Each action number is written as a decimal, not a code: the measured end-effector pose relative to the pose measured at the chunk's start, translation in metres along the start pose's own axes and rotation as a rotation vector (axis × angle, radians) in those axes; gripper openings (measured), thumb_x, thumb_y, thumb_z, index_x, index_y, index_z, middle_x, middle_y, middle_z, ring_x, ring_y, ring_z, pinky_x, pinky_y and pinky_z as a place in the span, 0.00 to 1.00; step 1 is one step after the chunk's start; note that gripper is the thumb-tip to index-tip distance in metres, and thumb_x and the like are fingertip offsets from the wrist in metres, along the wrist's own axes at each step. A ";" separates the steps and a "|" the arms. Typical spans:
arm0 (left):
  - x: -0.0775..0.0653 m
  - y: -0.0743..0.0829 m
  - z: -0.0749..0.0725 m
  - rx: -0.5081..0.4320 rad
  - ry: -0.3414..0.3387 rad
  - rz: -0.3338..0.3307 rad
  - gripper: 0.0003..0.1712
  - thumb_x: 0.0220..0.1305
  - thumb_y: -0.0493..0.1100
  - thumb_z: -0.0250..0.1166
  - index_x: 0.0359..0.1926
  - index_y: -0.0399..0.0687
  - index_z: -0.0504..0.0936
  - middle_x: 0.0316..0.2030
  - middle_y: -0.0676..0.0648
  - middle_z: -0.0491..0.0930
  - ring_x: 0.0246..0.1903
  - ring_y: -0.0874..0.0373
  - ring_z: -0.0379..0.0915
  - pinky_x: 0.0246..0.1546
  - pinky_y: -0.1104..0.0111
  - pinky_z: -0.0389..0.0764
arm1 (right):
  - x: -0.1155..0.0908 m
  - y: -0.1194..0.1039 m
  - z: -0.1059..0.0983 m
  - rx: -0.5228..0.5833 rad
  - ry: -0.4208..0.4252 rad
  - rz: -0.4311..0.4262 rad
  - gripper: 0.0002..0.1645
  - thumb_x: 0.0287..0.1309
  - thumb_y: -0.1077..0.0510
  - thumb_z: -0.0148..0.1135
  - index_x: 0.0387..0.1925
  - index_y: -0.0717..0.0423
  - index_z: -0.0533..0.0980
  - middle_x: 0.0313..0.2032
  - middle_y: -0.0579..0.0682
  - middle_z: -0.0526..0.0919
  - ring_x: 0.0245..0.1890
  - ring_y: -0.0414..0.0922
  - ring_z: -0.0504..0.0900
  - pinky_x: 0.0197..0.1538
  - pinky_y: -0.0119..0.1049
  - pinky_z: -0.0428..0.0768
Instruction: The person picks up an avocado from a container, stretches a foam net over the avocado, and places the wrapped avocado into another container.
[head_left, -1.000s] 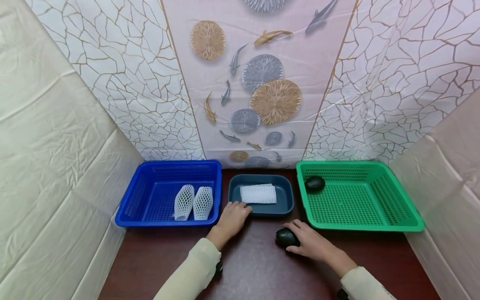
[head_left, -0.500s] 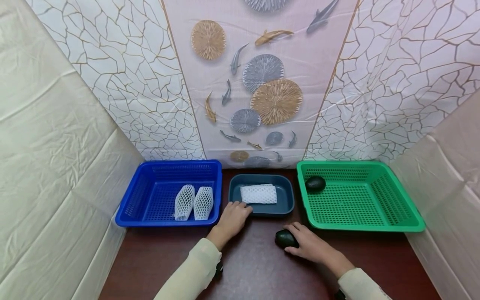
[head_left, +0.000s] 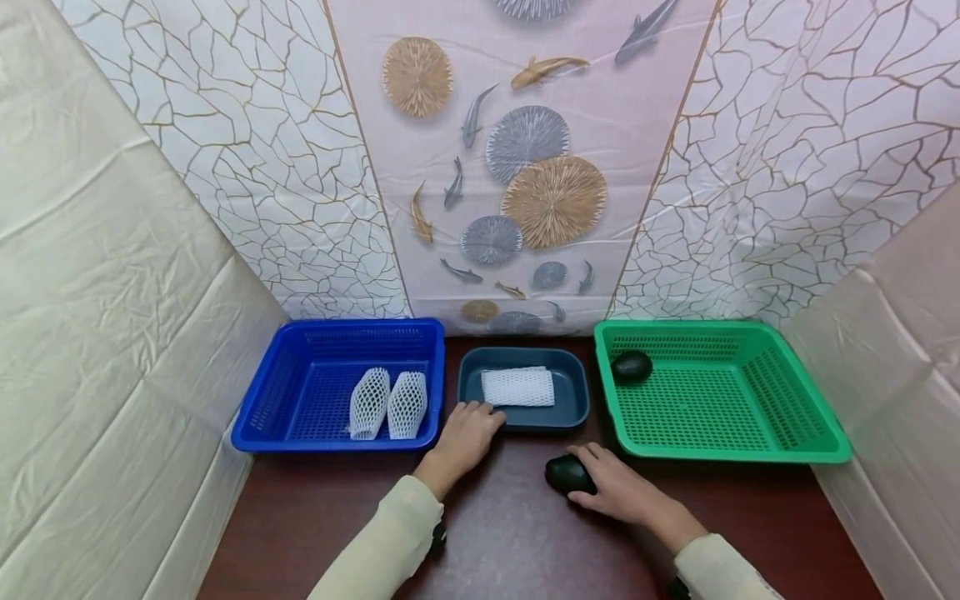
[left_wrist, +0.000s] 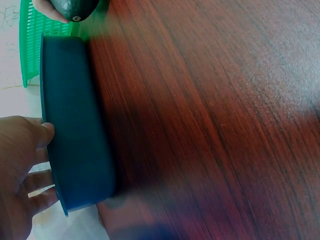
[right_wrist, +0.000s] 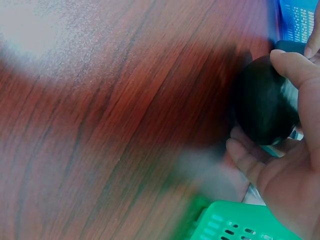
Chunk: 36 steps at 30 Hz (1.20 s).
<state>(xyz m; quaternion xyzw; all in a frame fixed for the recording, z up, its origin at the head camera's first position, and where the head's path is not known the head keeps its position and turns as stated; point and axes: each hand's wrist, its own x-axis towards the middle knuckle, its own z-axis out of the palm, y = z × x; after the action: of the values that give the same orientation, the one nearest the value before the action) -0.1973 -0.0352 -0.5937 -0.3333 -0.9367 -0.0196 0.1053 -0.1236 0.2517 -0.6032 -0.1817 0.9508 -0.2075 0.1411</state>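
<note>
My right hand [head_left: 617, 483] grips a dark green avocado [head_left: 568, 474] just in front of the small dark blue tray [head_left: 522, 424]. In the right wrist view, the thumb lies along one side of the avocado [right_wrist: 262, 100] and the fingers reach around the other. My left hand [head_left: 467, 435] holds the tray's near left rim. The left wrist view has its thumb on the outer wall of the tray [left_wrist: 77, 115], with the fingers past the rim. Inside the tray lies a flat white foam net sleeve [head_left: 517, 387].
On the left, a blue basket [head_left: 270, 446] contains two bulging white foam nets [head_left: 387, 406]. To the right stands a green basket [head_left: 738, 454] with another avocado [head_left: 632, 367] in its far left corner. Patterned cloth walls enclose the back and sides of the brown table [head_left: 517, 550].
The avocado has shifted slightly left in my right hand's grip, and that hand has edged left with it. My left hand stays at the tray.
</note>
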 end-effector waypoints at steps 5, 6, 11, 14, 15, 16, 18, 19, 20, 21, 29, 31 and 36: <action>0.000 -0.001 0.001 0.005 0.010 0.004 0.11 0.70 0.39 0.65 0.49 0.55 0.88 0.41 0.49 0.87 0.39 0.52 0.82 0.39 0.58 0.81 | 0.001 0.000 -0.001 0.001 -0.006 0.008 0.44 0.63 0.41 0.71 0.72 0.55 0.67 0.62 0.57 0.74 0.62 0.54 0.76 0.57 0.53 0.79; 0.000 -0.001 0.002 0.008 0.013 0.005 0.11 0.70 0.39 0.65 0.49 0.55 0.88 0.41 0.49 0.87 0.39 0.52 0.82 0.39 0.58 0.81 | 0.001 0.000 -0.001 0.002 -0.008 0.009 0.44 0.63 0.40 0.71 0.72 0.55 0.67 0.62 0.57 0.74 0.62 0.54 0.76 0.58 0.54 0.79; 0.000 -0.001 0.002 0.012 0.023 0.008 0.11 0.70 0.39 0.65 0.48 0.55 0.88 0.41 0.49 0.87 0.39 0.52 0.82 0.39 0.58 0.81 | 0.001 -0.001 -0.003 0.024 -0.017 0.009 0.44 0.63 0.41 0.71 0.73 0.55 0.66 0.65 0.59 0.73 0.64 0.56 0.75 0.59 0.56 0.78; -0.001 -0.001 0.002 0.008 0.020 0.008 0.11 0.70 0.39 0.65 0.49 0.55 0.88 0.41 0.49 0.87 0.39 0.52 0.82 0.39 0.58 0.81 | 0.001 -0.001 -0.002 0.029 -0.016 0.007 0.45 0.62 0.41 0.71 0.73 0.55 0.66 0.66 0.59 0.72 0.66 0.57 0.74 0.60 0.56 0.77; -0.001 -0.001 0.002 0.007 0.019 0.007 0.11 0.70 0.38 0.65 0.49 0.55 0.88 0.41 0.49 0.87 0.39 0.52 0.82 0.39 0.58 0.81 | 0.001 -0.001 -0.002 0.032 -0.014 0.006 0.45 0.62 0.41 0.71 0.73 0.55 0.65 0.66 0.60 0.72 0.66 0.57 0.74 0.60 0.56 0.77; -0.001 -0.001 0.002 0.008 0.019 0.007 0.11 0.70 0.39 0.65 0.49 0.55 0.88 0.41 0.49 0.87 0.39 0.52 0.82 0.39 0.58 0.81 | 0.001 0.000 -0.002 0.034 -0.013 0.007 0.45 0.62 0.41 0.71 0.73 0.55 0.65 0.67 0.60 0.72 0.66 0.58 0.74 0.60 0.57 0.77; -0.001 -0.001 0.002 0.008 0.017 0.006 0.11 0.70 0.38 0.65 0.49 0.55 0.88 0.42 0.50 0.87 0.39 0.52 0.82 0.39 0.58 0.81 | 0.002 0.000 -0.002 0.034 -0.010 0.009 0.45 0.62 0.41 0.72 0.73 0.55 0.65 0.67 0.60 0.72 0.65 0.57 0.74 0.60 0.56 0.77; -0.001 -0.001 0.002 0.009 0.014 0.005 0.11 0.70 0.39 0.65 0.49 0.55 0.88 0.42 0.50 0.87 0.39 0.52 0.82 0.39 0.58 0.81 | 0.002 0.000 -0.002 0.036 -0.008 0.008 0.46 0.62 0.41 0.72 0.73 0.54 0.65 0.66 0.60 0.72 0.65 0.58 0.74 0.60 0.56 0.77; -0.001 -0.001 0.002 0.008 0.013 0.005 0.11 0.70 0.39 0.65 0.49 0.55 0.88 0.42 0.50 0.87 0.39 0.52 0.82 0.39 0.58 0.81 | 0.002 0.000 -0.002 0.035 -0.006 0.008 0.46 0.62 0.42 0.72 0.73 0.55 0.65 0.66 0.60 0.72 0.65 0.58 0.74 0.59 0.56 0.78; -0.001 -0.001 0.001 0.007 0.012 0.004 0.11 0.70 0.39 0.65 0.49 0.55 0.88 0.42 0.49 0.87 0.40 0.52 0.82 0.39 0.58 0.81 | 0.002 0.000 -0.002 0.036 -0.006 0.008 0.46 0.62 0.42 0.72 0.74 0.54 0.65 0.66 0.60 0.72 0.65 0.58 0.74 0.59 0.56 0.78; -0.001 0.000 0.000 0.010 0.019 0.007 0.11 0.70 0.39 0.65 0.49 0.55 0.88 0.41 0.50 0.87 0.39 0.53 0.82 0.38 0.59 0.81 | 0.001 -0.002 -0.006 0.019 0.003 -0.001 0.46 0.62 0.41 0.71 0.74 0.54 0.64 0.67 0.57 0.71 0.65 0.55 0.74 0.61 0.55 0.77; -0.001 0.000 0.001 0.015 0.024 0.007 0.11 0.70 0.39 0.65 0.49 0.55 0.88 0.41 0.50 0.87 0.39 0.53 0.82 0.38 0.59 0.81 | 0.000 -0.004 -0.008 0.007 0.009 0.003 0.46 0.62 0.41 0.71 0.74 0.54 0.65 0.67 0.57 0.71 0.66 0.55 0.73 0.61 0.54 0.77; -0.001 0.000 0.000 0.019 0.025 0.010 0.11 0.69 0.38 0.66 0.48 0.55 0.88 0.40 0.49 0.87 0.38 0.53 0.82 0.37 0.59 0.81 | -0.003 -0.011 -0.015 -0.043 0.032 -0.016 0.45 0.62 0.41 0.71 0.74 0.53 0.65 0.68 0.58 0.70 0.67 0.55 0.72 0.63 0.54 0.77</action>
<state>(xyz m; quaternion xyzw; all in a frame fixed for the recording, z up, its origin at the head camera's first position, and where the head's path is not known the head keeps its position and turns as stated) -0.1969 -0.0361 -0.5941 -0.3367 -0.9338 -0.0144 0.1204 -0.1232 0.2484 -0.5842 -0.1889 0.9557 -0.1908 0.1205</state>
